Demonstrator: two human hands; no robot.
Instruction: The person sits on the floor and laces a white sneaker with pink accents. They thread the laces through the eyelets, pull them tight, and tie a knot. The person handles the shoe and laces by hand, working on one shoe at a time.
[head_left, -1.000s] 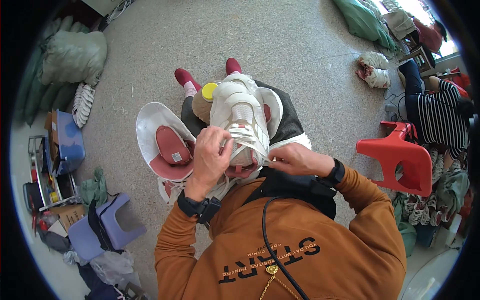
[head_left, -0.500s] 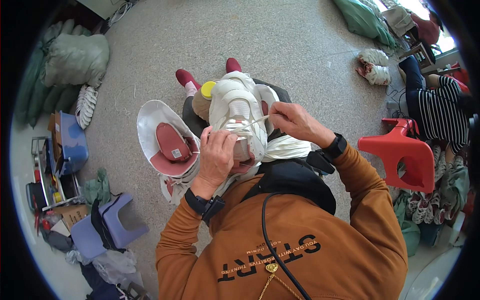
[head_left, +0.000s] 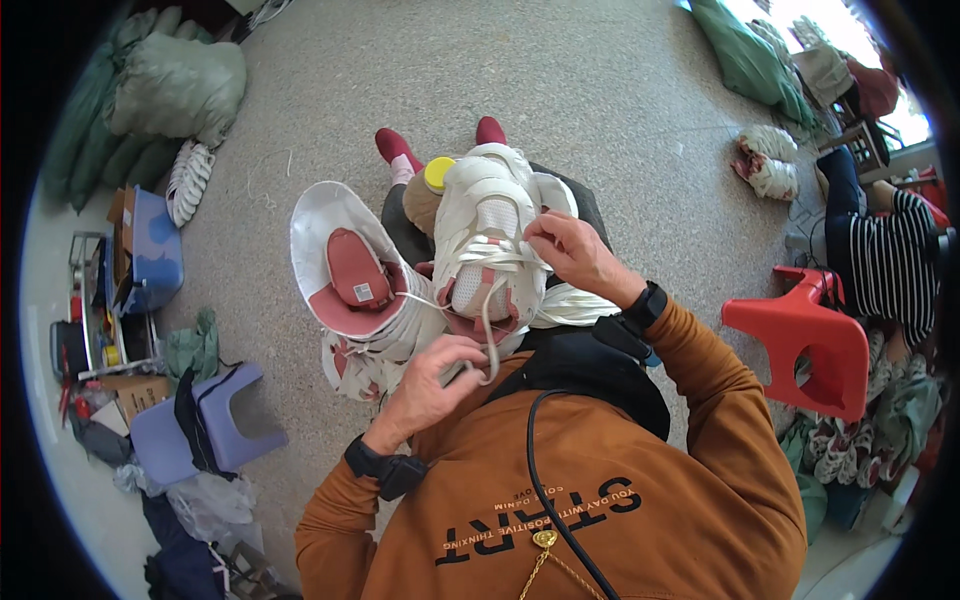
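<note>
A white sneaker upper (head_left: 496, 215) with grey trim and pink lining lies across my lap, toe pointing away from me. White laces run across its tongue. One loose shoelace (head_left: 487, 325) hangs from the opening toward my body, and the fingers of my left hand (head_left: 432, 388) are closed on its lower end. My right hand (head_left: 578, 252) has its fingertips closed on the right edge of the upper, beside the lace rows; whether a lace is also in them is hidden. Left of my lap stands a white-lined holder (head_left: 312, 215) with a pink insole-like piece inside, among stacked uppers (head_left: 415, 312).
A yellow-lidded container (head_left: 437, 174) stands beyond the upper. A red stool (head_left: 800, 330) is at right, near a person in a striped top (head_left: 885, 250). A purple stool (head_left: 200, 430) and blue bin (head_left: 155, 250) are at left. Bundled uppers (head_left: 768, 160) lie on the floor.
My left hand has moved off the laces, down toward my body, with the loose lace. My right hand has come in from the right to the upper's edge, no longer pulling a lace taut.
</note>
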